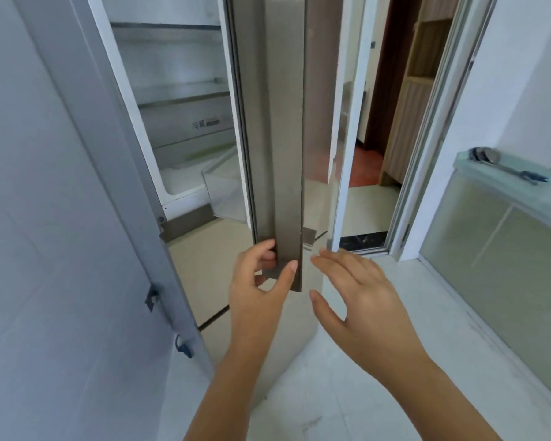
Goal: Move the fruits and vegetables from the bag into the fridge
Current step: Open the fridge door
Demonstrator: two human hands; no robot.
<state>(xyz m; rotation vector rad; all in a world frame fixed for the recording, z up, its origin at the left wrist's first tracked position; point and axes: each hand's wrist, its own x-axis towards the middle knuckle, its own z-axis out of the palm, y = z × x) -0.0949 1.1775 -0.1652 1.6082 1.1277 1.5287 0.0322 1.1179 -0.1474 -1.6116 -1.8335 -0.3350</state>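
The fridge [185, 100] stands open ahead on the left, with bare glass shelves and a clear drawer at the bottom. Its steel door [283, 138] is swung toward me, edge-on in the middle of the view. My left hand [261, 281] grips the lower edge of that door, fingers behind it and thumb on the front. Just to the right of the door edge, my right hand [357, 297] is held flat with fingers spread and nothing in it. No bag, fruit or vegetable is in view.
A grey wall panel [61, 249] fills the left side. A glass counter [506, 183] with a metal utensil on it stands at the right. Behind the door, a doorway [372, 154] leads to a room with a wooden cabinet. Pale floor tiles lie below.
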